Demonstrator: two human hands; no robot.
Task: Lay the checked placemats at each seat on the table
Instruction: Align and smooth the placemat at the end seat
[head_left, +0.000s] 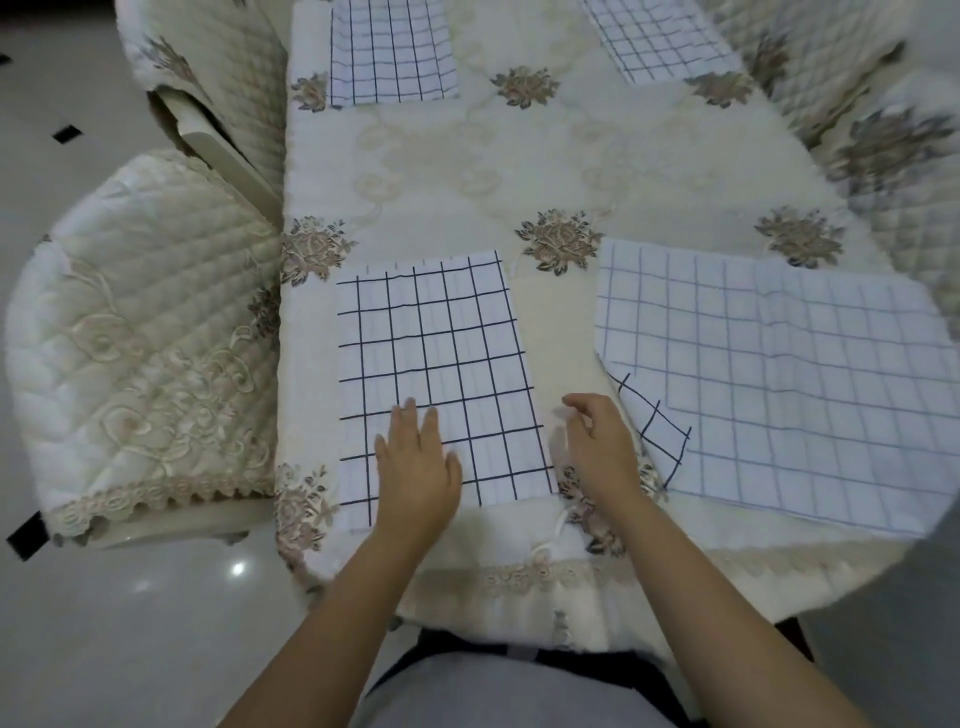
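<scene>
Placemat (441, 374) (flat checked cloth) lies under left hand (415, 462).

No readable text anywhere (just patterns).

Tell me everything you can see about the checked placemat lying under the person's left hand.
The near-left placemat is a white rectangle of what looks like woven cloth, crossed by thin dark lines into large squares. It lies flat and unfolded on the cream embroidered tablecloth, its short edge close to the table's near edge. The left hand rests palm down on its near part, fingers spread. The right hand is just past its right edge; whether it touches is unclear.
</scene>
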